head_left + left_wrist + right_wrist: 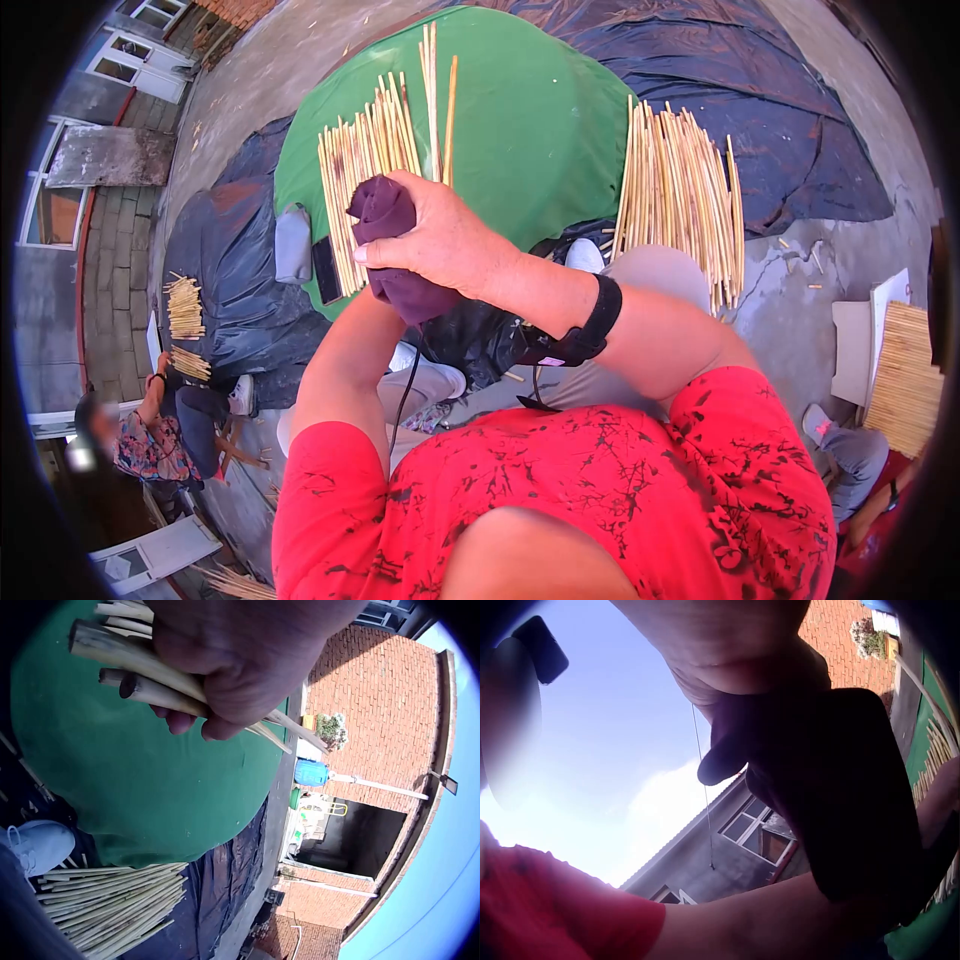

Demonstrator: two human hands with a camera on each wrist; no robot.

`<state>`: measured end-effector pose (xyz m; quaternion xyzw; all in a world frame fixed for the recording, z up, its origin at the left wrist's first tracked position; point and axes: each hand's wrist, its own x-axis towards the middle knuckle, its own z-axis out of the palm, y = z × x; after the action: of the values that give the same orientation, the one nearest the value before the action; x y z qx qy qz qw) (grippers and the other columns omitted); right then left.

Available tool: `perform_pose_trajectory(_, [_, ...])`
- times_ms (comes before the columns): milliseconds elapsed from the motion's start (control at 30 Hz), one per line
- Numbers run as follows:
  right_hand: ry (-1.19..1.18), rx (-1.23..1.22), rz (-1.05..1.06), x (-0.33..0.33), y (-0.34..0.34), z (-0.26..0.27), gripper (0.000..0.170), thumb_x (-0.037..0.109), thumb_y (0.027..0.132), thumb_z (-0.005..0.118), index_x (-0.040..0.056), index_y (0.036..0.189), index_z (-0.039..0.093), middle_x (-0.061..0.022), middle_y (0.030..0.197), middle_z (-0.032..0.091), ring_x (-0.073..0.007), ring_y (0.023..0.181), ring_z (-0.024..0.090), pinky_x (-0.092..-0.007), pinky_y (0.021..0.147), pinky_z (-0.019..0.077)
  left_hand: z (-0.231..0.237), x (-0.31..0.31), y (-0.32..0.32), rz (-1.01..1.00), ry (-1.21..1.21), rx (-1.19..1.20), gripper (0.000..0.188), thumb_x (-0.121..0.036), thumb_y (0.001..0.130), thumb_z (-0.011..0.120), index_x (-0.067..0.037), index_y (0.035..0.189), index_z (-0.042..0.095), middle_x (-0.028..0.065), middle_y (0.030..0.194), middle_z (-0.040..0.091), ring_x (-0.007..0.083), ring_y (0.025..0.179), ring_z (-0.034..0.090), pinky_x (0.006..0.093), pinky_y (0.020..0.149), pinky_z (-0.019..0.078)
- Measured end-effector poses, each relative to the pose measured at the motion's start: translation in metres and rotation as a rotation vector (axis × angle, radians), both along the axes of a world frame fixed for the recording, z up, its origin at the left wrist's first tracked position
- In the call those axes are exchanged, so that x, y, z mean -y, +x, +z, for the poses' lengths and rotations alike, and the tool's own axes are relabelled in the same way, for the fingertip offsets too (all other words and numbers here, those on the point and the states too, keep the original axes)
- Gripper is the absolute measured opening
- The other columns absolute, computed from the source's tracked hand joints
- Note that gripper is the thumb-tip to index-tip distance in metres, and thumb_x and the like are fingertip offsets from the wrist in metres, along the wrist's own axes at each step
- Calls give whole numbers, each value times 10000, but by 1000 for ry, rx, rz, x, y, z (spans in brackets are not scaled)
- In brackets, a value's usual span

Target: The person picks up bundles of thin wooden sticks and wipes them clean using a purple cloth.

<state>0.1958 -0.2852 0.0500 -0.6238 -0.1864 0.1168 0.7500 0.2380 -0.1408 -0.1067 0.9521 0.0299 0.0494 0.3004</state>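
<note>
In the head view my right hand (445,235) grips a bunched dark purple cloth (385,215), its thumb laid across the front. The cloth hides my left hand there, and a thin black cable hangs below it. The left wrist view shows my left hand (247,675) with fingers curled round a few pale sticks (139,664), thick ends towards the camera. Long sticks (430,100) stick out beyond my hands in the head view. Behind them, a row of sticks (365,140) lies on the green cloth (520,130).
A bigger pile of sticks (680,190) lies to the right, by the dark tarp (740,90). On the left are a phone (326,270) and a grey-blue item (293,245). One person (160,440) sits far left near small stick bundles; another person's leg (855,465) shows at right.
</note>
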Motion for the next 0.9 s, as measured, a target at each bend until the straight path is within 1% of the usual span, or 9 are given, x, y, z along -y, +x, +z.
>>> perform_pose_trajectory(67, [-29, -23, -25, 3, 7, 0, 473, 140, 607, 744, 1, 1010, 540, -78, 854, 584, -166, 819, 537, -311, 788, 439, -34, 3, 35, 65, 143, -63, 656, -280, 761, 646, -46, 1273, 308, 149, 1145, 449, 270, 1052, 457, 374, 842, 412])
perform_pose_trajectory(133, [-117, 58, -158, 3, 12, 0, 495, 277, 563, 714, 23, 954, 550, -153, 850, 613, -319, 873, 565, -551, 904, 247, -53, 16, 61, 97, 218, -136, 701, -263, 744, 666, -49, 1291, 283, 161, 1152, 433, 286, 1066, 438, 386, 860, 396])
perform_pose_trajectory(167, [-81, 18, -133, 6, 11, 2, 431, 209, 575, 707, 13, 922, 544, -150, 812, 604, -296, 831, 577, -415, 870, 360, -61, 20, 70, 106, 244, -158, 724, -255, 736, 676, -50, 1301, 271, 167, 1155, 425, 294, 1073, 429, 392, 869, 388])
perform_pose_trajectory(267, [-116, 31, -93, 5, 11, 3, 389, 155, 584, 698, 1, 902, 536, -149, 789, 594, -278, 788, 583, -315, 770, 428, -69, 32, 76, 114, 285, -198, 797, -229, 711, 706, -54, 1328, 234, 186, 1165, 400, 318, 1094, 401, 411, 896, 365])
perform_pose_trajectory(300, [-82, 19, -77, 4, 11, 1, 393, 154, 581, 700, -7, 898, 532, -154, 790, 593, -278, 777, 586, -330, 730, 447, -65, 36, 76, 95, 317, -265, 830, -226, 713, 689, -49, 1349, 186, 190, 1161, 370, 373, 1055, 387, 456, 873, 355])
perform_pose_trajectory(433, [-64, 23, -70, 4, 9, -4, 401, 155, 579, 704, -12, 897, 526, -159, 787, 591, -278, 778, 588, -330, 716, 452, -83, 45, 68, 100, 453, -65, 687, -220, 760, 627, -43, 1313, 259, 160, 1173, 364, 369, 1017, 401, 484, 832, 359])
perform_pose_trajectory(633, [-114, 64, -110, 4, 10, -2, 423, 168, 572, 714, -10, 905, 524, -167, 785, 591, -290, 777, 589, -340, 721, 453, -81, 47, 64, 83, 492, -139, 599, -231, 773, 613, -41, 1259, 319, 148, 1183, 374, 357, 1046, 396, 483, 830, 360])
perform_pose_trajectory(867, [-158, 76, 16, -9, 1, -15, 482, 207, 557, 726, -57, 909, 529, -230, 804, 602, -356, 790, 602, -388, 722, 470, -85, 23, 51, -23, 322, -53, 631, -252, 777, 608, -79, 1302, 304, 178, 1232, 397, 376, 1097, 406, 508, 856, 360])
perform_pose_trajectory(900, [-217, 82, 14, -9, -6, -11, 455, 217, 571, 724, -23, 916, 548, -196, 816, 608, -330, 816, 587, -384, 786, 429, -92, 18, 48, -21, 330, -73, 631, -252, 777, 608, -79, 1302, 304, 178, 1232, 397, 376, 1097, 406, 508, 856, 360])
